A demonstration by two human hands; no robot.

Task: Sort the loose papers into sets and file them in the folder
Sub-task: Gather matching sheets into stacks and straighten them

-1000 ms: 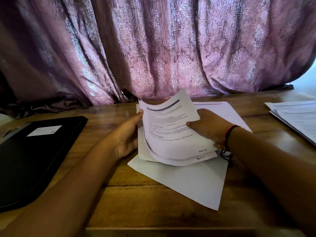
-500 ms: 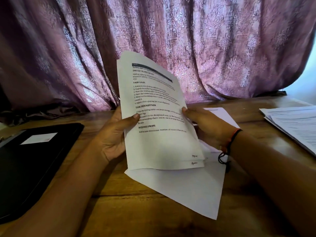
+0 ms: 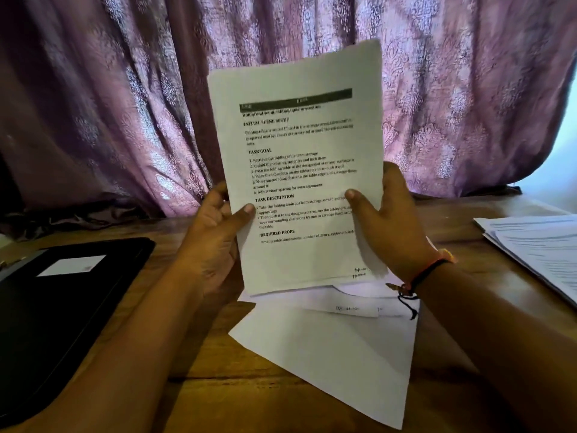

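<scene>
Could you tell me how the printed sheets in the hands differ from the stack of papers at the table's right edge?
The held sheets stand upright, gripped by the left hand and right hand; the right-edge stack lies flat, untouched. The held sheets sit mid-frame; the stack is partly cut off. Both are white with black print.

Wooden table (image 3: 468, 232) with black folder (image 3: 62, 323) left, loose sheets (image 3: 337, 354) centre, paper stack (image 3: 540, 248) right.

- mauve curtain (image 3: 131, 98) with a pale damask print fills the whole back, hanging in deep folds
- its hem bunches up where it meets the wooden counter (image 3: 199, 389)
- bright bluish daylight (image 3: 559, 170) leaks in at the far right edge
- rest is pretty dim
</scene>
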